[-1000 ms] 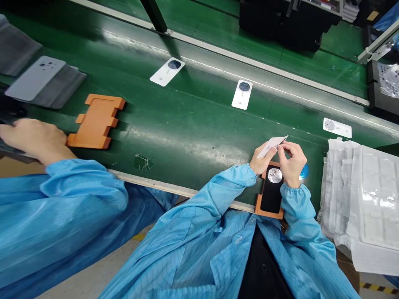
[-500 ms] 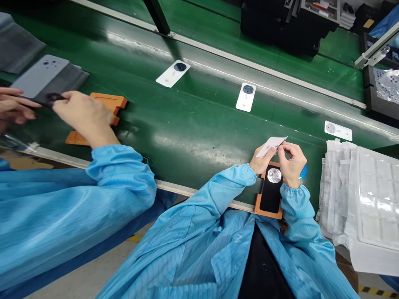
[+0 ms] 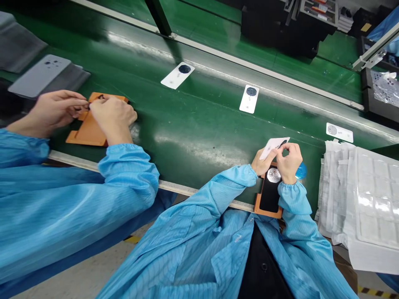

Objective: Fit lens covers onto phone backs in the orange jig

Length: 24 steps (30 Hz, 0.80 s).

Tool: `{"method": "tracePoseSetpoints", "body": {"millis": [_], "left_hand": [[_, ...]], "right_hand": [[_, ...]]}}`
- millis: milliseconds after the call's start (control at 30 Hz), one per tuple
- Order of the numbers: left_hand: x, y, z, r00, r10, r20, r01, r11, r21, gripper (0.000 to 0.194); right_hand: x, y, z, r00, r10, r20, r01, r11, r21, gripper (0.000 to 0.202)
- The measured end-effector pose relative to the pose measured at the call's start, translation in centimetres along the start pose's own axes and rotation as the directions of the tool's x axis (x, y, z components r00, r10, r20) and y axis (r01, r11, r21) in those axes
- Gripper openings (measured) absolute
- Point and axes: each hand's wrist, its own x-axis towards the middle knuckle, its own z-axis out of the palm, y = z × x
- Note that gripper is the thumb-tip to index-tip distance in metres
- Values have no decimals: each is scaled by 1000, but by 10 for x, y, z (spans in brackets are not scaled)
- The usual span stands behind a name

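Note:
My left hand [image 3: 262, 162] grips a white phone-shaped panel [image 3: 274, 146], tilted up above the fixture. At the panel's dark round end, my right hand [image 3: 289, 161] is closed in a pinch; whatever is between its fingertips is too small to make out. Below both hands, an orange fixture [image 3: 258, 204] holds a black rectangular piece [image 3: 269, 195] with a silvery round area [image 3: 274, 175] near its top. A blue round object [image 3: 301, 170] lies just right of my right hand.
Three white panels [image 3: 177, 75] lie spaced along the green bench [image 3: 193, 124]. Clear trays [image 3: 377, 195] and wrapped stacks stand at the right. On the left, a co-worker's hands [image 3: 114, 116] are over another orange fixture [image 3: 90, 131], beside grey panels [image 3: 40, 74].
The panels on the far side have shifted slightly right. My right hand has moved slightly left against the held panel. The co-worker's hands have moved right, over their orange fixture.

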Motion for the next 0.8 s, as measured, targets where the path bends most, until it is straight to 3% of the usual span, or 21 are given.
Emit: {"method": "tracePoseSetpoints", "body": {"millis": [167,333,567,667,800], "left_hand": [[6,-3,-2,983,-129,-134,124,991,-38,58],[3,-7,1,999,21,-29,-19,997,72,59],[-6,-11,4,977,195,89,-209,959,191,63],[-8,-12,2,980,185,79,-196,965,175,61],[-9,-15,2,994,109,-18,-104,977,188,59]], "right_hand": [[6,9,-16,992,110,69,-111,993,23,10],[-5,-1,-19,990,75,121,-83,994,70,15],[-13,-7,-11,988,139,64,-139,990,-6,16],[-10,-8,-14,988,142,63,-143,990,13,16],[-5,-6,-15,977,199,81,-207,973,98,12]]}}
